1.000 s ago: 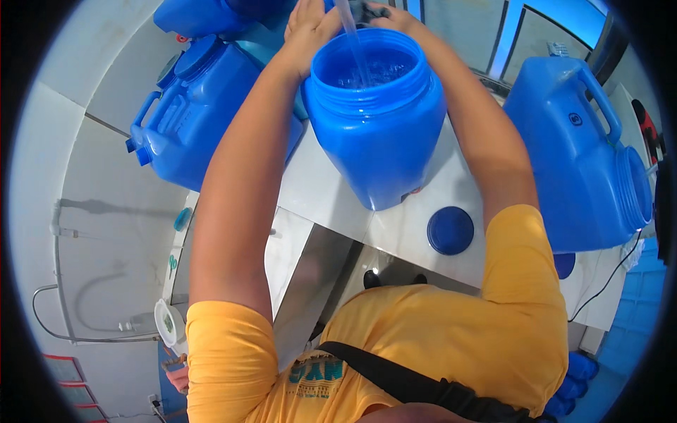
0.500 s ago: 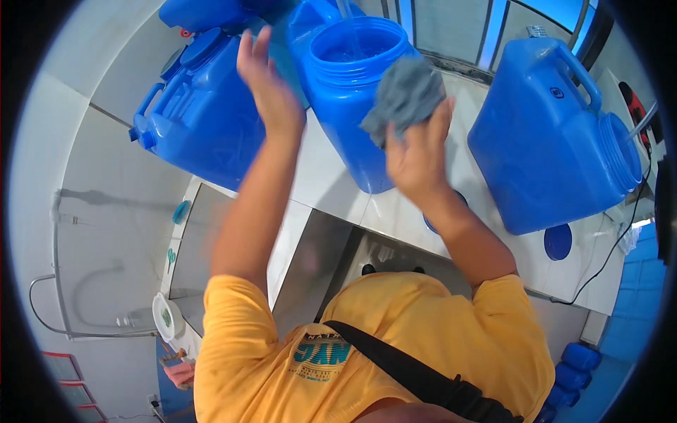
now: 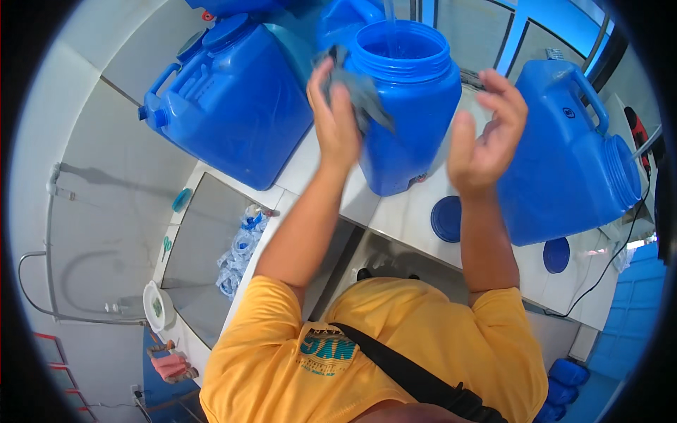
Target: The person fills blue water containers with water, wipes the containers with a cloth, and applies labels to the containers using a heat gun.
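A blue water container (image 3: 412, 106) stands upright in the middle of the counter, its wide mouth uncapped. A stream of water (image 3: 390, 28) runs down into that mouth. My left hand (image 3: 334, 123) is at the container's left side with a crumpled grey cloth (image 3: 363, 95) held in it, against or very near the blue wall. On the other side, my right hand (image 3: 489, 137) is raised with its fingers apart and nothing in it. It hovers between the middle container and a second blue container (image 3: 557, 155) at the right, which has a handle and an open spout that another stream enters.
More blue containers (image 3: 226, 106) stand at the left. Two dark blue lids (image 3: 446, 218) (image 3: 556, 255) lie on the white counter (image 3: 398, 222). Clear-and-blue plastic wrappings (image 3: 242, 247) fill a recess at lower left, near a white bowl (image 3: 161, 307). A black cable (image 3: 599, 278) hangs over the right counter edge.
The grey cloth has passed from my right hand to my left, from the container's right side to its left. My right hand is now empty. The whole view has shifted a little.
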The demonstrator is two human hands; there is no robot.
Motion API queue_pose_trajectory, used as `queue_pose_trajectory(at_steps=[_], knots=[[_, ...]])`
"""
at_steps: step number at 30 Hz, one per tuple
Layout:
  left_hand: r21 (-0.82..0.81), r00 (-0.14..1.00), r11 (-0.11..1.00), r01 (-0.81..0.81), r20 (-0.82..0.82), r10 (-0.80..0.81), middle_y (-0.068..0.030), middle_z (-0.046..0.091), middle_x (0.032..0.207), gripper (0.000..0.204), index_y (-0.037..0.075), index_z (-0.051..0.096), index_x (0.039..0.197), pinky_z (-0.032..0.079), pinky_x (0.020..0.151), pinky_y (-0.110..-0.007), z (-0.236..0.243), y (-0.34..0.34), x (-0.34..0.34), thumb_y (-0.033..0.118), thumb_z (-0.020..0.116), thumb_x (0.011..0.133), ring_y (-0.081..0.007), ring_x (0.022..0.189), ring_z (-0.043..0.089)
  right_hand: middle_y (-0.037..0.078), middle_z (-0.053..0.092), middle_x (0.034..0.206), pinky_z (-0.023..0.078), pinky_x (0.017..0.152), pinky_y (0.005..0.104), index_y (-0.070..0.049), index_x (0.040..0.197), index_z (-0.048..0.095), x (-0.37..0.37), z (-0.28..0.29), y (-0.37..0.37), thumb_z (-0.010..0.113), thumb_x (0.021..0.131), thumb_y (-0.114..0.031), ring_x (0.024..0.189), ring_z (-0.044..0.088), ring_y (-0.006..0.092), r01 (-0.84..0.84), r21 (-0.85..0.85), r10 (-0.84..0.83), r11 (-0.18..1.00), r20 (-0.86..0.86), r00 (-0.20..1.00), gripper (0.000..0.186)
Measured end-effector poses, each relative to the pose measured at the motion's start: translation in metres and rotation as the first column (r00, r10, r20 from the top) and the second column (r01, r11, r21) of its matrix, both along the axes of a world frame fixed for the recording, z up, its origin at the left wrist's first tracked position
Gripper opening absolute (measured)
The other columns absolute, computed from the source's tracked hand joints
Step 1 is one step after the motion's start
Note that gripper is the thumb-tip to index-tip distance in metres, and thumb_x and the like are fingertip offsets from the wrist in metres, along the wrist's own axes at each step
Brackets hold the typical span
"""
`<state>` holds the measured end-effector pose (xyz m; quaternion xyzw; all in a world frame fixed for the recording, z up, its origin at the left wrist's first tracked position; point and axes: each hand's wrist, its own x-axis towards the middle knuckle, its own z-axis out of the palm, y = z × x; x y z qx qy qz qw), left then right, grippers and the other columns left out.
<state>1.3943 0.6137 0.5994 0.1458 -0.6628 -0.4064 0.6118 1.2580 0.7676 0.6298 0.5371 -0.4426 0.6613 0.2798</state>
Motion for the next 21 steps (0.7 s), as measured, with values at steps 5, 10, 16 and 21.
queue_pose_trajectory(at_steps=[5, 10, 16, 21], knots=[[0.322, 0.918, 0.913, -0.252, 0.379, 0.120, -0.0202, 0.056, 0.129, 0.059, 0.003, 0.048, 0.140, 0.047, 0.099, -0.037, 0.044, -0.123, -0.040, 0.040, 0.058, 0.095, -0.0291, 0.115, 0.058, 0.025, 0.045, 0.141, 0.037, 0.109, 0.0426, 0.004, 0.134, 0.041, -0.015, -0.052, -0.039, 0.054, 0.100, -0.026, 0.126, 0.050, 0.0338, -0.193, 0.107, 0.159, 0.975, 0.266, 0.951, 0.046], [-0.177, 0.883, 0.918, -0.356, 0.259, 0.392, -0.0236, 0.054, 0.130, 0.054, 0.000, 0.054, 0.133, 0.043, 0.103, -0.039, 0.057, -0.177, -0.049, 0.034, 0.059, 0.092, -0.0335, 0.117, 0.057, 0.026, 0.041, 0.146, 0.035, 0.111, 0.0438, 0.007, 0.146, 0.028, -0.011, -0.070, -0.066, 0.044, 0.104, -0.043, 0.133, 0.045, 0.0357, -0.061, 0.009, 0.059, 0.998, 0.163, 0.985, 0.067], [-0.035, 0.996, 0.998, -0.061, 0.070, 0.063, -0.0241, 0.051, 0.133, 0.045, -0.001, 0.059, 0.125, 0.040, 0.104, -0.037, 0.013, -0.133, -0.037, 0.030, 0.058, 0.092, -0.0335, 0.119, 0.055, 0.026, 0.041, 0.146, 0.035, 0.111, 0.0432, 0.007, 0.146, 0.028, -0.016, -0.077, -0.066, 0.043, 0.106, -0.040, 0.133, 0.045, 0.0353, -0.012, -0.007, 0.013, 1.000, 0.113, 0.993, 0.064], [-0.140, 0.992, 0.989, -0.049, -0.121, 0.032, -0.0157, 0.057, 0.123, 0.034, -0.001, 0.061, 0.114, 0.042, 0.100, -0.034, 0.008, -0.031, -0.002, 0.026, 0.061, 0.093, -0.0234, 0.112, 0.056, 0.026, 0.040, 0.146, 0.035, 0.111, 0.0430, 0.008, 0.146, 0.028, -0.012, -0.074, -0.065, 0.043, 0.106, -0.040, 0.134, 0.045, 0.0354, -0.024, -0.009, 0.025, 1.000, 0.134, 0.991, 0.064]])
